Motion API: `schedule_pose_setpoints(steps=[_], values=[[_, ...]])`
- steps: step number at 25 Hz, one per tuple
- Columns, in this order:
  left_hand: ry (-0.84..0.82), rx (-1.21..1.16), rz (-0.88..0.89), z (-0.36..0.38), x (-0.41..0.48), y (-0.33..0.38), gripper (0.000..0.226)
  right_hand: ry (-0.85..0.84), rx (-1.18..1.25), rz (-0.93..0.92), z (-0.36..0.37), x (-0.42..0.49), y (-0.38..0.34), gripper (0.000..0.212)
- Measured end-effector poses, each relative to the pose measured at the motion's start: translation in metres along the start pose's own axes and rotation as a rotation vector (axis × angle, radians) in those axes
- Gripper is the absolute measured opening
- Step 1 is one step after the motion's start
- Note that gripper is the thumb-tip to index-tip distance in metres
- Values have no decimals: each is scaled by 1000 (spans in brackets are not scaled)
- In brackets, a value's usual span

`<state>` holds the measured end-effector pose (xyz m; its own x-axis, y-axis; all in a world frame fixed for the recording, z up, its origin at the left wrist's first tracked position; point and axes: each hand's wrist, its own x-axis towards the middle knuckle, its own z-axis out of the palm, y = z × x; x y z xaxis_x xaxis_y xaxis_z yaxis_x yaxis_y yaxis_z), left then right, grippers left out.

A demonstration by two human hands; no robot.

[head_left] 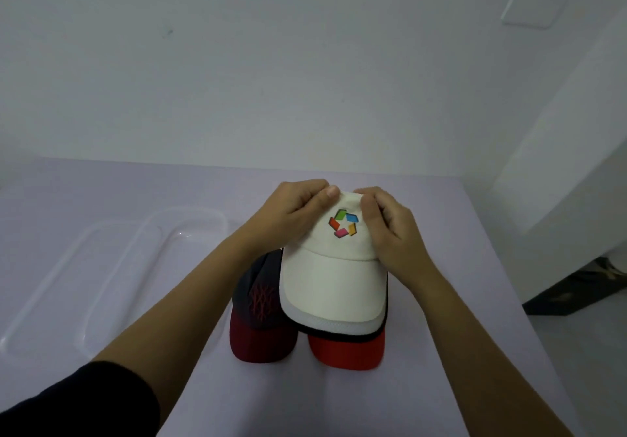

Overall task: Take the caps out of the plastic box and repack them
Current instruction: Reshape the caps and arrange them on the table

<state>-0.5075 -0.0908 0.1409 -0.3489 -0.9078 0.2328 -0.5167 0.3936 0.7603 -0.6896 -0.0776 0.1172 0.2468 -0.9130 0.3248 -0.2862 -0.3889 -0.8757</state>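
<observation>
Holding: both hands grip the crown of the white cap [332, 277] at its far end, with the brim pointing near.
Left hand [295, 209]: fingers [330, 192] curled, the thumb pressed on top of the crown, pinching the fabric.
Right hand [393, 233]: fingers [369, 209] curled round the right side of the crown, just beside the logo [342, 223].
White cap: sits on top of a stack of caps at the middle of the tabletop [101, 192]; the logo on its front is made of coloured blocks.
Stack beneath: a second white, mesh-edged brim, a thin black edge and a red brim [346, 352] show at the near end.
Dark cap [261, 301]: grey with a maroon brim, it lies just left of the stack and is partly covered by the white cap.
Plastic box [203, 212]: clear, on the left of the tabletop, apart from the caps; a second clear outline lies beside it, and I cannot tell whether that is its lid.
Sleeve [84, 402]: dark, on the left arm at the near left.
</observation>
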Motion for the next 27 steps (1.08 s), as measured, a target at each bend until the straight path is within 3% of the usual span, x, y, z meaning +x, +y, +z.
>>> schedule_pose_setpoints(steps=[4, 8, 11, 14, 18, 22, 27], values=[[21, 180, 82, -2, -1, -10, 56, -106, -156, -4, -7, 7, 5, 25], [-45, 221, 64, -7, -6, -12, 25, -129, -155, 52, -6, 4, 14, 59], [-7, 155, 21, -4, -8, -12, 22, -77, -92, 81, -3, 2, 15, 47], [114, 148, 14, 10, -9, -19, 52, -23, -47, 114, 4, 0, 15, 29], [132, 219, 73, 22, -15, -21, 56, -15, -72, 188, 4, -3, 17, 50], [-8, 84, 26, 13, -10, -22, 61, -81, -177, 237, -1, 1, 17, 68], [45, -67, -14, 9, -6, -21, 56, 41, -224, 55, 0, 5, 14, 50]])
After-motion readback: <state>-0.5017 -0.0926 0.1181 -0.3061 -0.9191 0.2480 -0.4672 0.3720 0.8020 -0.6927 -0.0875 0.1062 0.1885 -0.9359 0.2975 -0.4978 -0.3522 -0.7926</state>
